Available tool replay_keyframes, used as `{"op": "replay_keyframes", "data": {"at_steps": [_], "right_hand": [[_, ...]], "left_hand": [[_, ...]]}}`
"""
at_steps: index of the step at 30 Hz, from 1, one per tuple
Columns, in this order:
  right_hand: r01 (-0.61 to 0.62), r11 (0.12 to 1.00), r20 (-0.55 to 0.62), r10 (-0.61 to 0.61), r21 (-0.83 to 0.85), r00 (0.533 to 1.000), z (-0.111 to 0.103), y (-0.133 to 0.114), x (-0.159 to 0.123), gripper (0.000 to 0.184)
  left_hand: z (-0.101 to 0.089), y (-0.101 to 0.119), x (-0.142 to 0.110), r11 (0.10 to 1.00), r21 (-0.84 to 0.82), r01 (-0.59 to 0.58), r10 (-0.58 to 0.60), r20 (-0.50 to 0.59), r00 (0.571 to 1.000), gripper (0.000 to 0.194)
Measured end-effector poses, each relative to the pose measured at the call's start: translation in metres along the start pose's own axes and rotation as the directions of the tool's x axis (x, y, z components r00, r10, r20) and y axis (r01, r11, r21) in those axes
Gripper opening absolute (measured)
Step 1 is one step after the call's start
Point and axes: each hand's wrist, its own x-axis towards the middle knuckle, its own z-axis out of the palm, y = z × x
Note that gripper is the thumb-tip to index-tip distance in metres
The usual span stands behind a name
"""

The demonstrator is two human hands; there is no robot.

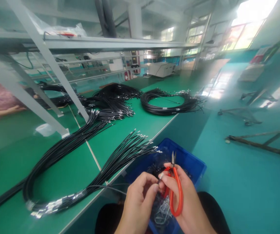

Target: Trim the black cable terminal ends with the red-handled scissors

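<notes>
My left thumb and forefinger pinch the thin black cable end with a pale tip (159,179); my right hand (185,190) grasps the red-handled metal snips (177,178), its fingertips meeting my left hand (140,191) at that tip. This end looks mid-work. Beneath sits the blue plastic bin (191,159) holding clear scraps (163,209). On the green bench (59,169), the looped black cable bundle (57,152) fans out pale-tipped; which ends are finished, I can't tell.

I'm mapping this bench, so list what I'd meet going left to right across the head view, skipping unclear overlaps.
Another person's pink clothing → white roll-like item → left hand → red-handled cutters → the nearer metal stand on the floor.
</notes>
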Motion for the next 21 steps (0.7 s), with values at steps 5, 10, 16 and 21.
{"op": "replay_keyframes", "data": {"at_steps": [5,10,16,21], "right_hand": [[-0.028,0.999,0.025,0.029,-0.017,0.999,0.008,0.006,-0.003,0.035],[-0.036,0.999,0.060,0.036,-0.007,0.998,0.014,0.003,-0.007,0.036],[-0.072,0.997,0.054,0.070,0.035,0.996,0.011,0.003,-0.007,0.039],[-0.096,0.993,0.055,0.092,0.064,0.994,0.009,0.004,-0.009,0.039]], "left_hand": [[0.003,0.008,0.001,0.998,0.031,-0.052,0.054,-0.086,0.995,0.012],[-0.004,0.010,0.005,0.987,-0.158,0.009,-0.024,-0.092,0.995,0.014],[-0.010,0.010,0.005,0.893,-0.440,0.093,-0.085,0.038,0.996,0.013],[-0.004,0.007,0.003,0.858,-0.506,0.085,-0.094,0.008,0.996,0.010]]}}
